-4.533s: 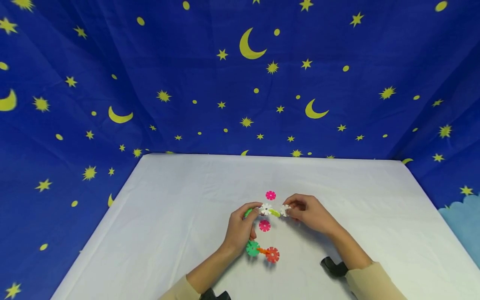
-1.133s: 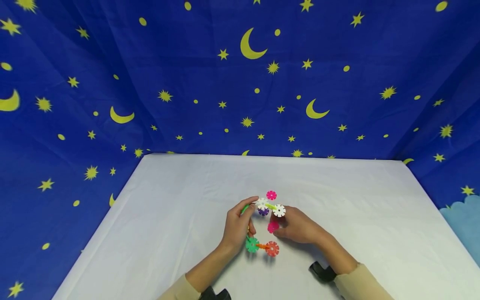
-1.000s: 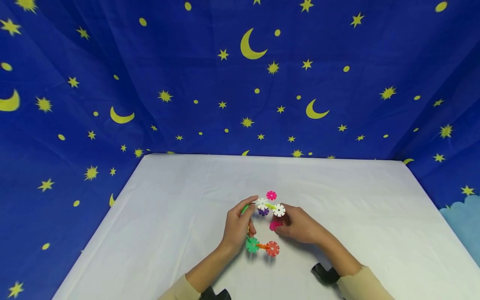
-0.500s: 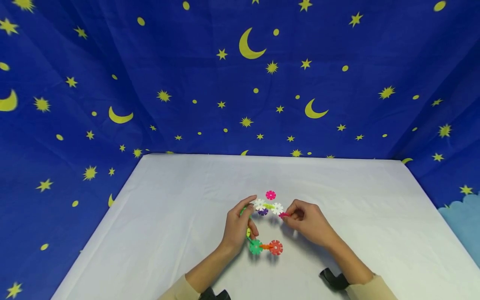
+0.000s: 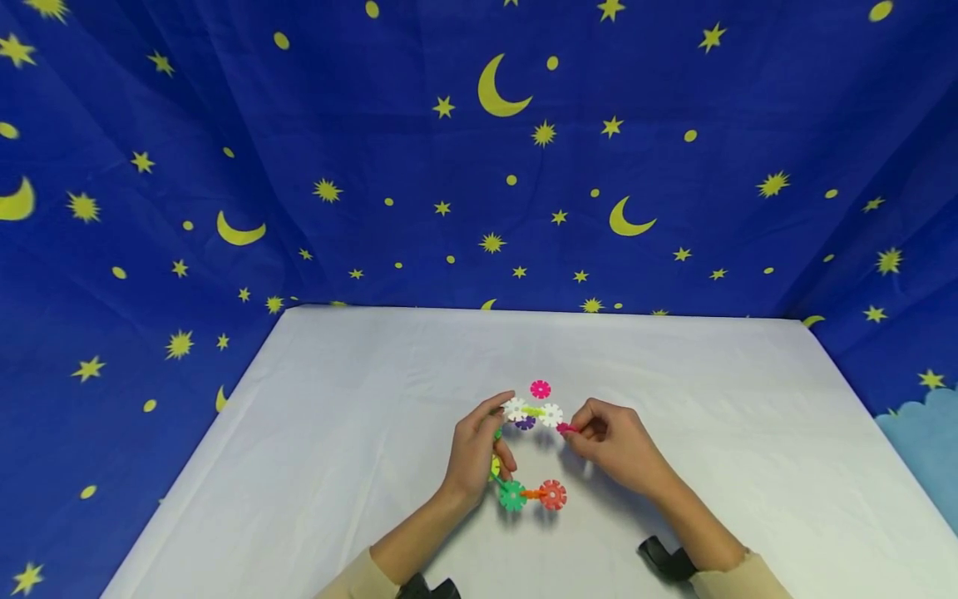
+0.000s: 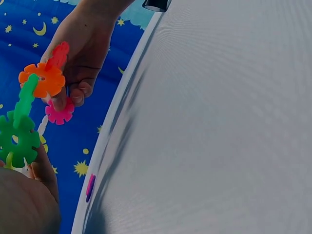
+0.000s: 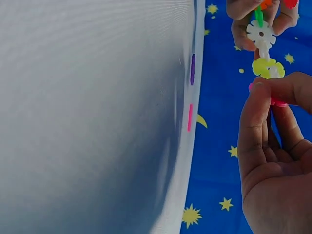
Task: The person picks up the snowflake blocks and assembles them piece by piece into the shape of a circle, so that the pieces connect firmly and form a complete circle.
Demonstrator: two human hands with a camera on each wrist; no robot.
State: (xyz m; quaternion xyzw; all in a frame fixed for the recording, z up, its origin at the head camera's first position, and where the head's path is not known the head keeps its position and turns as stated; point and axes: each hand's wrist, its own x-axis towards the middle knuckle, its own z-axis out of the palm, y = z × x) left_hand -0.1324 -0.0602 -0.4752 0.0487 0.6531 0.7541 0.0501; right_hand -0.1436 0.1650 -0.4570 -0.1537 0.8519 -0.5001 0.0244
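Note:
My left hand [image 5: 473, 457] holds a curved chain of interlocking snowflake discs by its middle, covering part of it. At the chain's near end a green disc [image 5: 512, 496] joins through an orange disc [image 5: 532, 494] to a red disc [image 5: 553, 495]. Two white discs, the outer one [image 5: 551, 414] linked by a yellow-green disc [image 5: 533, 411], form the far end. My right hand [image 5: 617, 441] pinches a pink snowflake disc [image 5: 565, 428] between thumb and fingers, its edge right at the outer white disc. In the left wrist view this pink disc [image 6: 60, 113] hangs beneath the fingertips.
A second pink disc [image 5: 540, 389] and a purple disc [image 5: 525, 423] lie on the white-covered table [image 5: 359, 433] beyond the chain. A blue curtain [image 5: 404, 125] with yellow stars and moons surrounds the table. Black wrist devices, one by the right forearm [image 5: 666, 559], sit under the arms.
Earlier my right hand held the end white disc; then it picked up the nearer pink disc from the table and raised it to that white disc. My left hand has kept hold of the chain.

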